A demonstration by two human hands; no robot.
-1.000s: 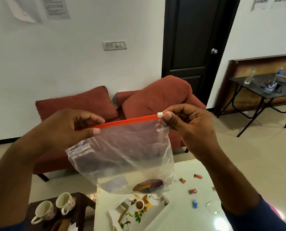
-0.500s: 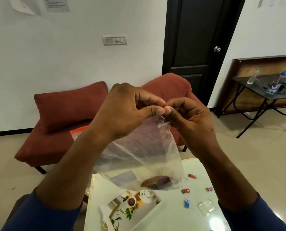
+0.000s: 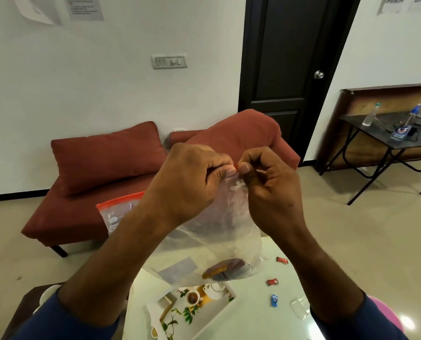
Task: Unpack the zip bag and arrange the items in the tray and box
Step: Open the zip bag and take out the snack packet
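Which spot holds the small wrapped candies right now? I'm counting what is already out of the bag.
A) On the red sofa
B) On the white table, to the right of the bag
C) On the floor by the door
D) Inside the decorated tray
B: the wrapped candies lie loose on the white table, to the right of the zip bag that the left hand and right hand hold up.

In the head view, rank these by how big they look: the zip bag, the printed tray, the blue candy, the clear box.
Largest to smallest:
1. zip bag, though held close to the camera, which inflates it
2. printed tray
3. clear box
4. blue candy
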